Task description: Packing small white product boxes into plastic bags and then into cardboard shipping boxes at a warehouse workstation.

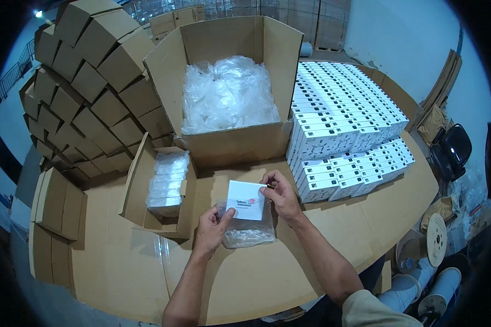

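Note:
A small flat white box [246, 192] with printing on its face is held between my two hands over the table. My left hand [210, 231] is closed at its lower left corner, thumb on the front. At its upper right edge my right hand [282, 197] pinches it between thumb and fingers. A clear plastic bag [250, 236] covers the lower part of the box and hangs below it. Left of my hands, an open brown carton [186, 220] contains a row of plastic-wrapped boxes [167, 182].
Behind my hands stands a large open carton [232, 147] full of clear plastic bags [229, 92]. Stacked white boxes [346, 136] fill the table's right side. Folded brown cartons [93, 92] pile high at the left. Cable spools [435, 240] and a black chair [451, 152] are beyond the table's right edge.

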Demonstrator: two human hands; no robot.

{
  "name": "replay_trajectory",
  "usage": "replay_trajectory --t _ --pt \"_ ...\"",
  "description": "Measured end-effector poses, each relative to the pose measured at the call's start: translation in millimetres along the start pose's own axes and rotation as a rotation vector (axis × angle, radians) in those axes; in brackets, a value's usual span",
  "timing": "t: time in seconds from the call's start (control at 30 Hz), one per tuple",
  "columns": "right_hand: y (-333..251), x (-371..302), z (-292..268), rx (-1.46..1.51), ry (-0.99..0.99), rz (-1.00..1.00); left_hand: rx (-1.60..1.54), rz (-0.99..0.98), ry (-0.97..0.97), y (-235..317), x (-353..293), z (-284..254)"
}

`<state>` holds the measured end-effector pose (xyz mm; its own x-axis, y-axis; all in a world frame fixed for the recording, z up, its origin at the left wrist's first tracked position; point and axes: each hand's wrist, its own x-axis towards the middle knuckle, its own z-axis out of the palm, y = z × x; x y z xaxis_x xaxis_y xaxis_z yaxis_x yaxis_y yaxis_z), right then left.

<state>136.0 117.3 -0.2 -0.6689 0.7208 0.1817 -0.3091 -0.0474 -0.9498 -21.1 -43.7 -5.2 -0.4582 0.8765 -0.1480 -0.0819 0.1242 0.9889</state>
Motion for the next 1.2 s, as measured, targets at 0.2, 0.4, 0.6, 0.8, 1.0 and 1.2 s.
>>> replay_trajectory --t 0.2,0.4,0.6,0.8,1.0,1.2 --pt "2.4 0.4 1.7 -0.068 -0.032 0.01 -0.131 0.027 0.061 -1.7 0.3 7.2" --pt "-2.0 -5.5 2.3 -0.16 -0.079 0.28 -0.169 0.045 0.23 -9.4 6.6 6.2" --pt "3.2 -6.9 7.5 -0.146 -0.116 0.336 -0.158 0.092 0.202 -13.9 9.1 6.8" --pt "7.7 -7.6 10.5 -0.091 -0.048 0.271 -0.054 0.081 0.233 -3.3 5.9 10.7" --pt "6.0 -8.1 17.9 -0.072 -0.026 0.232 -0.057 0.255 0.274 -0.8 3.6 14.2" --pt "8.5 -10.1 25.4 0.03 -0.006 0.186 -0.011 0.299 0.28 2.0 0.3 14.4"
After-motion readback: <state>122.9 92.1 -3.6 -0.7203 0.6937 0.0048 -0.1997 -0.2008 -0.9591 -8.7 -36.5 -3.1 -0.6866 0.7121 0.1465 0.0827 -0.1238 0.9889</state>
